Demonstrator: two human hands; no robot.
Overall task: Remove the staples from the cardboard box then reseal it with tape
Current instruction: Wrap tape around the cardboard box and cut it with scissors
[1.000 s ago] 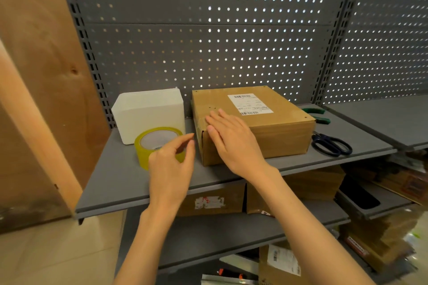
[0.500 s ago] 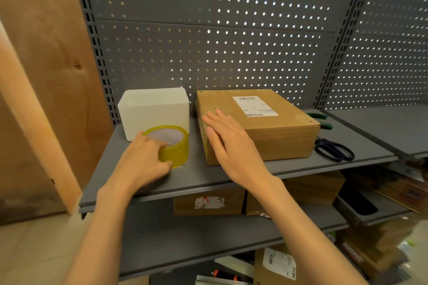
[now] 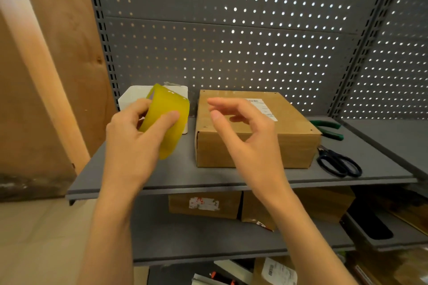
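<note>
A brown cardboard box (image 3: 294, 143) with a white shipping label lies closed on the grey shelf (image 3: 208, 176). My left hand (image 3: 132, 143) grips a yellow tape roll (image 3: 170, 120), held tilted on edge in the air left of the box. My right hand (image 3: 243, 132) hovers above the box's front left part with its fingers curled and apart, holding nothing. It is close to the roll but not touching it.
A white container (image 3: 136, 97) stands behind the tape roll. Green-handled pliers (image 3: 328, 129) and black scissors (image 3: 338, 164) lie right of the box. Perforated metal panels back the shelf. More cardboard boxes (image 3: 203, 203) sit on the lower shelf. A wooden board stands at the left.
My left hand has lifted the tape roll off the shelf and tipped it on edge. My right hand has risen off the box top and curled toward the roll.
</note>
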